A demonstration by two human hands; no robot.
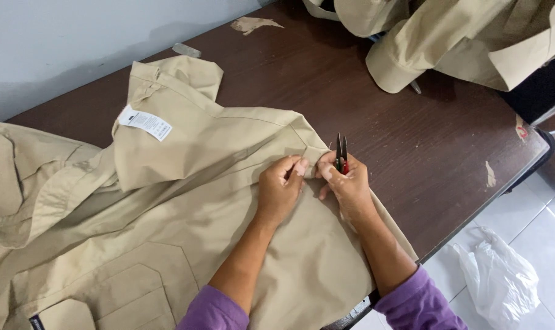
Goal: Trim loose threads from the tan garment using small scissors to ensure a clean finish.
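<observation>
A khaki shirt (185, 208) lies spread on a dark brown table (412, 134), with a white label (145, 123) near its collar. My left hand (280, 188) pinches a small fold of the shirt's fabric at its right edge. Right beside it, my right hand (346, 181) grips the same fold with the thumb and holds small thread snips (341, 153) with a red handle, their dark blades pointing away from me. Both sleeves on my arms are purple.
More khaki garments (448, 36) are piled at the table's far right. A scrap of fabric (253, 24) lies at the back edge by the grey wall. A white plastic bag (500, 278) sits on the tiled floor, right of the table.
</observation>
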